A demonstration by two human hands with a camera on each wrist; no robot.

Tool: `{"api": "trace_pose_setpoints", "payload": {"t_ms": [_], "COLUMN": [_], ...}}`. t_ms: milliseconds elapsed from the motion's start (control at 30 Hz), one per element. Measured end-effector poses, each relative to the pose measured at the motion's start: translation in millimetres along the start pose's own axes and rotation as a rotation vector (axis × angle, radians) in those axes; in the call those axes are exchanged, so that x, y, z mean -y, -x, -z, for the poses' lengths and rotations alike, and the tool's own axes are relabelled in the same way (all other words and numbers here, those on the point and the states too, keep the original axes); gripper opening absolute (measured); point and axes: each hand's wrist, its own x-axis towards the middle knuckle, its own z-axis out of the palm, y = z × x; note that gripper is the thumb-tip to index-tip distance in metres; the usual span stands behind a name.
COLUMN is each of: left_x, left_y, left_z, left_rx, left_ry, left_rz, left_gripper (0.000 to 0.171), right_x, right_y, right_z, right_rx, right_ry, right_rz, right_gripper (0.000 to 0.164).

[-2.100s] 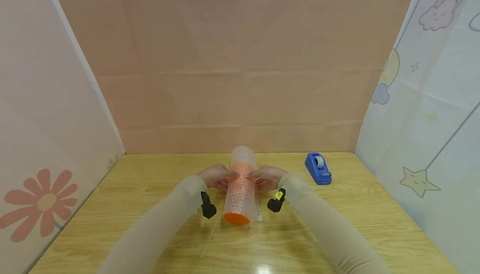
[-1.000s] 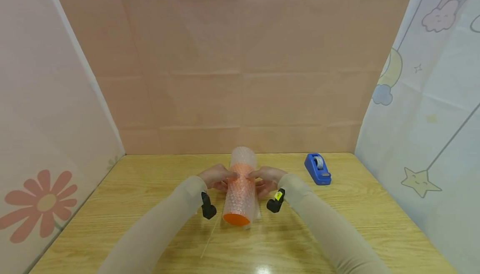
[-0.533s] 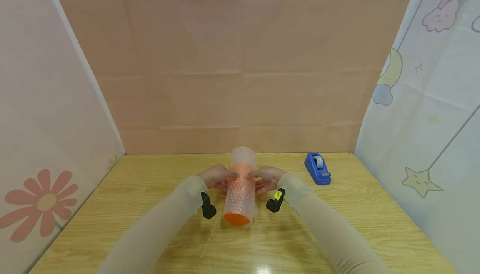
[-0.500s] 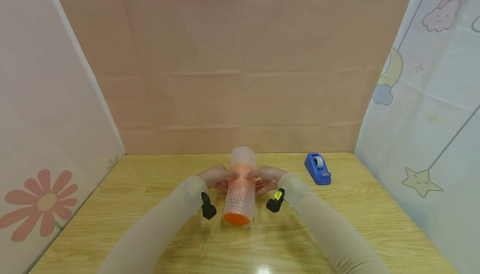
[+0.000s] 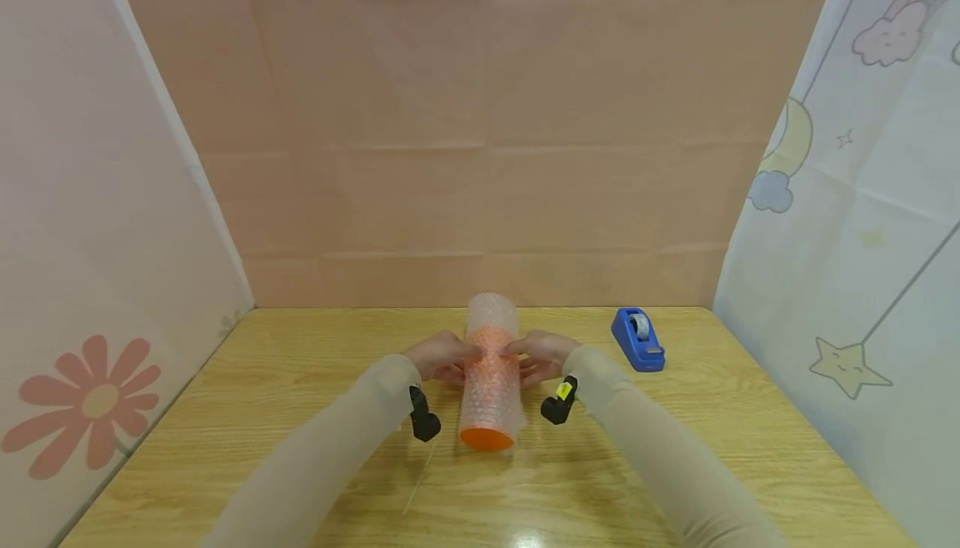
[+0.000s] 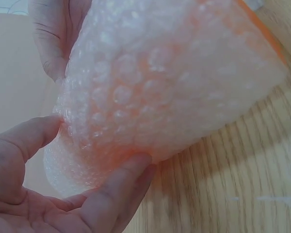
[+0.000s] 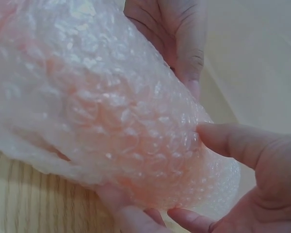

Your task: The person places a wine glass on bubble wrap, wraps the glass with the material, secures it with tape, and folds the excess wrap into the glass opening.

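An orange cylinder (image 5: 486,439) lies lengthwise at mid-table, wrapped in clear bubble wrap (image 5: 491,398). Its orange near end shows, while the wrap extends past it at the far end. My left hand (image 5: 442,354) grips the roll from the left, thumb on top and fingers low on its side. From the right, my right hand (image 5: 546,353) holds it in much the same way. Both wrist views show the thumbs pressing into the bubble wrap (image 6: 155,87). In the right wrist view, a loose edge of bubble wrap (image 7: 24,145) hangs along the lower side, near the wood.
A blue tape dispenser (image 5: 637,339) with a roll of tape stands at the back right of the wooden table (image 5: 315,348). One thin pale strip (image 5: 420,477) lies left of the roll's near end. Printed cloth walls enclose the table's back and sides.
The loose flap right of the roll's near end has drawn in against the roll. The roll and both hands appear slightly further right, as the head view has shifted too. Both hands keep their grip.
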Motion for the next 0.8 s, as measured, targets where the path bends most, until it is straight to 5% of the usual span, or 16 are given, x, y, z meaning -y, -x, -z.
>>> {"api": "trace_pose_setpoints", "payload": {"t_ms": [467, 800], "left_x": [0.8, -7.9], "left_y": [-14.2, -8.4], "left_z": [-10.6, -6.7], "left_rx": [0.033, -0.065], "left_ry": [0.028, -0.059], "left_rz": [-0.011, -0.031], "left_gripper": [0.032, 0.038], "right_x": [10.8, 14.7], "right_y": [8.4, 6.7], "right_z": [13.1, 6.9], "right_rx": [-0.039, -0.034], "right_ry": [0.198, 0.239], "right_rz": [-0.012, -0.004], "right_gripper": [0.065, 0.065]}}
